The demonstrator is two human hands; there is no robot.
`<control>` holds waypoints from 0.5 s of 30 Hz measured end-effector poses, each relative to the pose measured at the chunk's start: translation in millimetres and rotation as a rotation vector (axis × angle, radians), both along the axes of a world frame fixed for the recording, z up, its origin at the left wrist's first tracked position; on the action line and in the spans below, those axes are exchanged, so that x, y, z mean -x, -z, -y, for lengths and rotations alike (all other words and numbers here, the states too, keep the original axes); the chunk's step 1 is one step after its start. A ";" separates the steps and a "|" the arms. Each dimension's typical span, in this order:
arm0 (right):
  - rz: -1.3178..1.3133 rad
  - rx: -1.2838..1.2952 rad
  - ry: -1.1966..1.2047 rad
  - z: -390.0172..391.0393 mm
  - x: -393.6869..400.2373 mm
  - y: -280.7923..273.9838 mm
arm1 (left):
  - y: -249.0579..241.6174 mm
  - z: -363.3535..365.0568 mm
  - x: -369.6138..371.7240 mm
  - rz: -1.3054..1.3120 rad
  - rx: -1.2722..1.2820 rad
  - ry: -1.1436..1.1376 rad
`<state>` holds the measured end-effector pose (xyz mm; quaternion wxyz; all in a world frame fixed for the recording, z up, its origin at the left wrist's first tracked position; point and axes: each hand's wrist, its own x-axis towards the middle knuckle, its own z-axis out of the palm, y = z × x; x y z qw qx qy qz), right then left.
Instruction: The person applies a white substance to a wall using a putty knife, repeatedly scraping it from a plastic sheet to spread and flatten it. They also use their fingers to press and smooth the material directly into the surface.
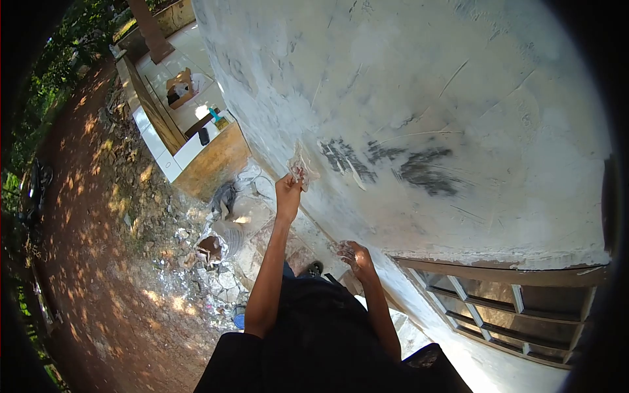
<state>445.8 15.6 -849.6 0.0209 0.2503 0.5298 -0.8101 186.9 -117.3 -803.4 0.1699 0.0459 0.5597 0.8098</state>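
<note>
My left hand [289, 194] is raised against the pale, patchy wall [380, 85]. Its fingers are closed round a small piece smeared with whitish material, too unclear to name. Dark scuffed patches [426, 171] mark the wall to the right of it. Lower and nearer my body, beside the wall, is my right hand [358, 261]. The fingers of that hand are curled and coated with whitish material; whether they hold something is not clear.
A barred window [504, 308] is at the lower right. On the left, a tiled ledge [157, 145] bears a dark object [204, 136] and a brush with a teal handle [215, 116]. An open box [180, 88] lies beyond. A bucket [226, 239] and rubble [223, 285] are on the ground.
</note>
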 end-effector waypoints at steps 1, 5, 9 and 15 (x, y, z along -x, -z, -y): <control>-0.001 -0.003 0.002 1.8 -3.0 0.9 | 3.9 -1.3 0.4 -0.022 0.015 0.020; -0.134 0.064 0.091 7.1 -7.8 5.0 | -5.3 -8.7 -11.3 -0.022 -0.050 0.023; 0.036 -0.075 0.154 12.5 20.5 -18.3 | 6.3 -0.3 -24.3 0.069 -0.149 0.101; -0.182 -0.091 0.284 45.7 84.2 -94.4 | -0.4 11.7 -47.5 0.194 -0.328 0.081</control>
